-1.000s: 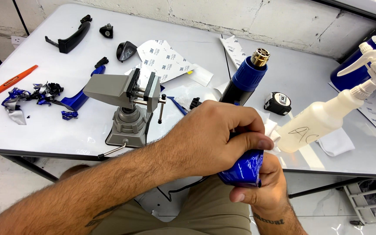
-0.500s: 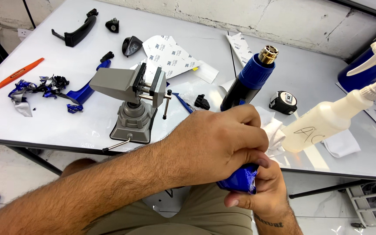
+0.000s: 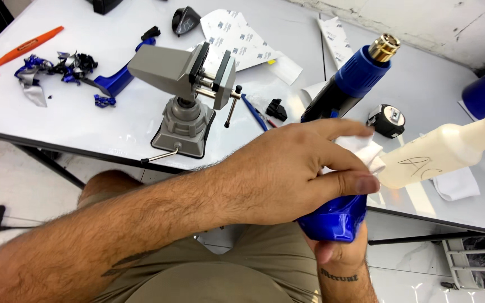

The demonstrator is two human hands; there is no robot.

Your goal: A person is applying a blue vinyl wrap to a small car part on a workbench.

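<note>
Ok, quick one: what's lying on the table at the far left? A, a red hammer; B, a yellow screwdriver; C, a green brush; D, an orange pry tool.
D: an orange pry tool lies flat at the far left of the white table, just left of a heap of blue and black scraps.
</note>
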